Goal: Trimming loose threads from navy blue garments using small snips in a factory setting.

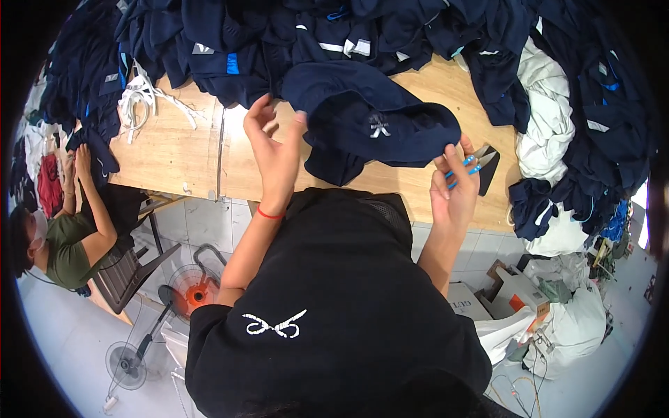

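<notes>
Here the right fingers (452, 157) pinch the edge of the navy garment (411, 129), with blue-handled scissors (475, 168) held there too! The left fingers (260, 111) stand spread, right beside the cloth; touching, I can't tell. Between both sets, the garment spans the bench (240, 150), dark clothes (306, 38) heaped beyond.

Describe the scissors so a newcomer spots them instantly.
Over the wooden table, find the navy garment mid-picture. At its right end, the right hand holds the scissors. Bright blue handles and grey blades set them apart from the flat black object beside them.
</notes>
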A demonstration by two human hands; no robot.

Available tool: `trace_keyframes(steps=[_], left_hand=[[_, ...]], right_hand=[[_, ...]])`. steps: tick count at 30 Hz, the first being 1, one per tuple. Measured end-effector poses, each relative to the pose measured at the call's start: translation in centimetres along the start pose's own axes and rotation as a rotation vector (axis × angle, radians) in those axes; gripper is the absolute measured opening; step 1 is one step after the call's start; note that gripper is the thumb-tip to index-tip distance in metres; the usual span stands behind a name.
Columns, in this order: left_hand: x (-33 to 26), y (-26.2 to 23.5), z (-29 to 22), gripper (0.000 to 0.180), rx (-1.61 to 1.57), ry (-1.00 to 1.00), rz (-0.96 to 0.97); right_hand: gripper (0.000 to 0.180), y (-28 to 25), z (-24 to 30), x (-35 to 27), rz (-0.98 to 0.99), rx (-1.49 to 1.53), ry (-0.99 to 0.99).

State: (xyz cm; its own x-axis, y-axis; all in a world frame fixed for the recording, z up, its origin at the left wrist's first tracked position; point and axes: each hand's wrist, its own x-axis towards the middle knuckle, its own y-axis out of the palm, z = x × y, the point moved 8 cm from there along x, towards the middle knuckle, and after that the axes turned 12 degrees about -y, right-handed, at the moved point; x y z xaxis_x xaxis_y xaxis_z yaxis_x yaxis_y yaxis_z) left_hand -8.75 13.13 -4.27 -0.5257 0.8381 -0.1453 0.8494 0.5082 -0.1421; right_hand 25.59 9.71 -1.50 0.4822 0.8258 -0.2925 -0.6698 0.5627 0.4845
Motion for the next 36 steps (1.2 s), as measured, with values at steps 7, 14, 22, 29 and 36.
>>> trace_keyframes(steps=[7,14,22,29,36], left_hand=[[-6.8,9.9,-6.6,0.041,0.297,0.749,0.724],[-4.7,8.9,-5.3,0.020,-0.361,-0.433,1.080],[-3.3,5.9,-9.0,0.026,-0.501,-0.421,0.973],[-3.2,5.0,-10.1,0.028,-0.529,-0.422,0.891],[-2.1,5.1,-10.0,0.019,0.159,0.424,1.011]], right_hand=[[0.047,3.2,2.2,-1.5,0.064,-0.095,-0.156],[0.026,1.0,5.3,-1.7,0.155,-0.409,-0.525],[0.012,2.5,7.4,-3.2,0.223,-0.687,-0.585],[0.013,3.4,9.7,-4.0,0.238,-0.617,-0.667],[0.009,-1.2,12.7,-2.2,-0.043,-0.420,-0.776]])
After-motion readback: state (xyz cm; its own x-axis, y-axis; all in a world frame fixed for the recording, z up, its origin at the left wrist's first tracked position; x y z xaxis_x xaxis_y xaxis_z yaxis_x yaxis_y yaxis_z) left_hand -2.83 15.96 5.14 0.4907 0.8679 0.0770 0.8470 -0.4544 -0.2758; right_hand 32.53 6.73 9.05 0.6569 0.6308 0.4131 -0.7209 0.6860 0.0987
